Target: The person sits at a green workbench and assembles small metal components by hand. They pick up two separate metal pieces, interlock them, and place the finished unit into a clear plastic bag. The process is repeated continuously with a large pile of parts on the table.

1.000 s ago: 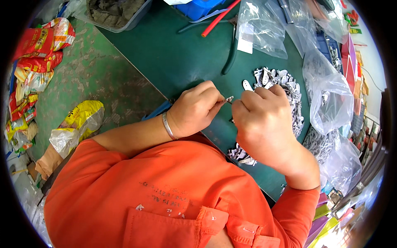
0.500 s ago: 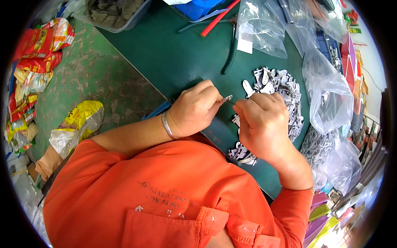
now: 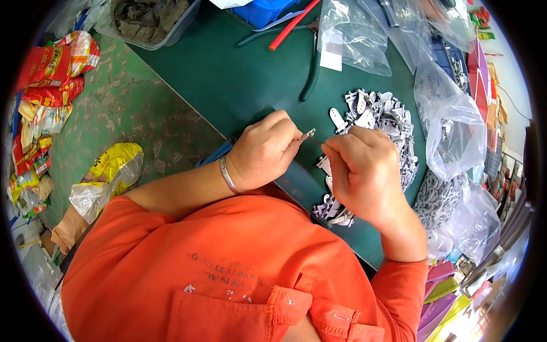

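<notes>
My left hand (image 3: 266, 149), with a silver bracelet on its wrist, pinches a small silvery metal part (image 3: 308, 134) between thumb and forefinger. Facing it a short way to the right, my right hand (image 3: 364, 168) is closed in a pinch. A thin dark sliver shows at its fingertips, too small to name. Beside and behind the right hand lies a pile of small metal pieces (image 3: 393, 117) with rounded, drilled tabs. A smaller cluster of such pieces (image 3: 332, 210) sits near the table's front edge.
On the green table (image 3: 228, 85) lie green-handled pliers (image 3: 310, 74), a red rod (image 3: 293, 25) and clear plastic bags (image 3: 353, 40). A tub of grey material (image 3: 154, 23) stands at the far left. Grey chain-like links (image 3: 439, 199) lie at the right. Bright bags (image 3: 111, 171) rest on the floor.
My right hand has drawn slightly away from the metal part in my left hand, and the gap between them is wider. The whole view has shifted a little.
</notes>
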The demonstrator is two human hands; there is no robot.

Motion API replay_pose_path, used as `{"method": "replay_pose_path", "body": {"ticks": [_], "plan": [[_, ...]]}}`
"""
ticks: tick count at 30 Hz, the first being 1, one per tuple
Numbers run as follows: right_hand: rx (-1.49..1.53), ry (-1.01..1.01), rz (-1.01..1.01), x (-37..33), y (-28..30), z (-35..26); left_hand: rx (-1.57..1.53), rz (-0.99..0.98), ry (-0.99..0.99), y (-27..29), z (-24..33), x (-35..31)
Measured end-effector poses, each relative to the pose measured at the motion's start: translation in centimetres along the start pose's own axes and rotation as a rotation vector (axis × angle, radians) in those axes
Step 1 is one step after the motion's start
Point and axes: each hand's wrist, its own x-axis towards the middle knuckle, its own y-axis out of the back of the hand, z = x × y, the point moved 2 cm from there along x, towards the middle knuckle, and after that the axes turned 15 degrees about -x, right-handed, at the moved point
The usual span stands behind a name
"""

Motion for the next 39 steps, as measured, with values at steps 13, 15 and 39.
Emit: {"method": "replay_pose_path", "body": {"ticks": [13,15,39], "plan": [[-0.001,0.051,-0.102,1.8,0.0,-0.1,0.038,-0.033,0.011,0.0,0.3,-0.1],[-0.108,0.117,-0.161,2.1,0.2,-0.8,0.055,-0.041,0.009,0.1,0.2,-0.2],[0.593,-0.19,0.353,-2.1,-2.8,1.5,-0.002,0.025,0.031,0.0,-0.1,-0.2]]}}
